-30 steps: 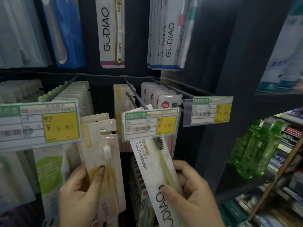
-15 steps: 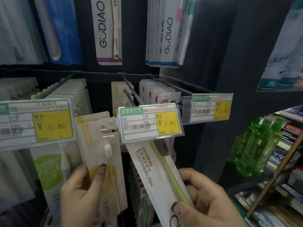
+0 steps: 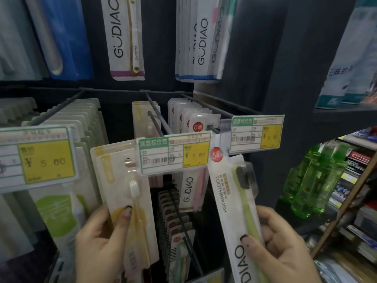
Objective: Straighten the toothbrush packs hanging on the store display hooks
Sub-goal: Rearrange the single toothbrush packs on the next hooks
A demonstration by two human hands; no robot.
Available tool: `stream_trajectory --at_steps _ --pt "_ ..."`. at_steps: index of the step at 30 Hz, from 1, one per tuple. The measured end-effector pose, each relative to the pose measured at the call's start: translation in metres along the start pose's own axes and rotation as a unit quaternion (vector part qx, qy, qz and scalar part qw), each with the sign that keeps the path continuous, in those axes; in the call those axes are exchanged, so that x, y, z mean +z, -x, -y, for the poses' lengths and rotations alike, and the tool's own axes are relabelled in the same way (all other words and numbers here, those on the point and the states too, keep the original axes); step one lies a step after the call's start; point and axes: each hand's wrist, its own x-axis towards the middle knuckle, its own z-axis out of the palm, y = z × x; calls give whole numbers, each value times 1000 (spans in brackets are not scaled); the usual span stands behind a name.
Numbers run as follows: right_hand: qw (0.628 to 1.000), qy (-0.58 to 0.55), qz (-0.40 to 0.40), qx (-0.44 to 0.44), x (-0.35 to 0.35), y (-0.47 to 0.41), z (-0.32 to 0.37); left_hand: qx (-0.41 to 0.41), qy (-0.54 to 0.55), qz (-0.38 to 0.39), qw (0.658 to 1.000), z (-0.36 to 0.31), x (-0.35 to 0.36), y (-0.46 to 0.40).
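1. Left hand [image 3: 100,242]: fingers grip the yellow toothbrush pack [image 3: 130,201], held off its hook [image 3: 157,119].
2. Right hand [image 3: 285,248]: fingers pinch the green toothbrush pack [image 3: 234,201], tilted beside the price tag [image 3: 174,153].

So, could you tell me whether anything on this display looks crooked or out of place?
Yes. The green toothbrush pack in the right hand is off its hook and leans, top tilted left, beside the middle price tag. The yellow packs gripped by the left hand also slant instead of hanging straight.
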Motion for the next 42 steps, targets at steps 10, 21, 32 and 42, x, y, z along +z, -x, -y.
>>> stream_trajectory --at_steps 10,21,32,42 --pt "998 -59 -32 -10 0 -7 7 -5 3 2 1000 1 1 0" --pt "999 -35 3 3 5 -17 9 -14 2 -4 1000 1 3 1" --pt "992 92 -68 -48 36 -52 -31 -17 3 1 1000 5 5 -1" --pt "972 158 -147 -96 53 -82 -59 -7 0 -1 1000 2 9 1"
